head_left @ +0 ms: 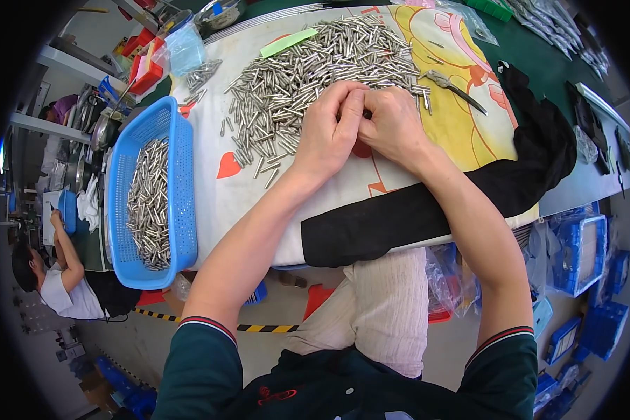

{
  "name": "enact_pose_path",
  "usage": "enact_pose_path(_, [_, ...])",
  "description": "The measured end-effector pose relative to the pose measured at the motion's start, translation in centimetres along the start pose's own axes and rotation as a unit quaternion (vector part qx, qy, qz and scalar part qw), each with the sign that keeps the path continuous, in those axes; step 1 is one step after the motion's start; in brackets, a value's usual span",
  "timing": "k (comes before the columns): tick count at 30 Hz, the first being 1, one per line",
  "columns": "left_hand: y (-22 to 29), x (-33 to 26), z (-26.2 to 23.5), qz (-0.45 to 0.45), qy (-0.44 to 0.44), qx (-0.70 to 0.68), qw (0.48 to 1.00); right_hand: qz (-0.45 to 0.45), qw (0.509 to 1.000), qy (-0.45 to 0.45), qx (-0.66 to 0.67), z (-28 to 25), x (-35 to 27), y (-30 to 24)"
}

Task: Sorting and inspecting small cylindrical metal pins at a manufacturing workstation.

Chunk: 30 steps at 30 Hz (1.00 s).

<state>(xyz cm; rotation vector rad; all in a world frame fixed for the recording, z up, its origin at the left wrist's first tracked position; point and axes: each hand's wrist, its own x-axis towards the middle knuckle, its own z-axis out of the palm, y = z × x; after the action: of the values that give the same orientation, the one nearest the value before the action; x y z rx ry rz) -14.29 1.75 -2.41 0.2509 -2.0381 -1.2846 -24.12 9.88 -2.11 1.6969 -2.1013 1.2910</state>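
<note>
My left hand (330, 127) and my right hand (393, 124) meet at the near edge of a wide heap of small metal pins (287, 84). The fingers of both are curled in and closed, thumbs side by side. Whatever lies between them is hidden from view. Beneath the heap is a printed cloth (224, 203), white on the left with a yellow cartoon figure on the right. A light green strip (288, 43) rests on top of the pins. Right of the heap lies a pair of dark-bladed scissors or pliers (456, 89).
A blue plastic basket (182, 189) holding more metal pins stands at the left table edge. Black fabric (378, 224) stretches under my right forearm. Red bins (147, 66) and a clear bag sit at the far left. Another person (59, 280) works at the left; blue crates (581, 252) stand low right.
</note>
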Motion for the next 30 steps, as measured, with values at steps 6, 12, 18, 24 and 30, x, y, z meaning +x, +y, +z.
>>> enact_pose_path(6, [0.05, -0.03, 0.01, -0.002, 0.000, 0.004, 1.000, -0.002, 1.000, 0.001, -0.005, 0.03, -0.03, 0.04])
enact_pose_path(12, [0.06, -0.06, -0.01, -0.004, 0.000, 0.004, 1.000, 0.000, 1.000, -0.002, -0.008, -0.10, 0.03, -0.12])
enact_pose_path(18, [0.08, -0.04, -0.02, -0.003, -0.004, 0.005, 1.000, 0.007, 1.000, -0.007, -0.008, -0.09, 0.01, -0.06])
enact_pose_path(24, [-0.06, -0.07, -0.02, -0.008, -0.003, 0.004, 1.000, 0.001, 1.000, -0.005, -0.012, -0.13, 0.01, -0.16])
enact_pose_path(30, [0.07, -0.15, 0.07, -0.017, -0.005, 0.007, 1.000, -0.007, 1.000, 0.000, -0.012, -0.27, 0.02, -0.19])
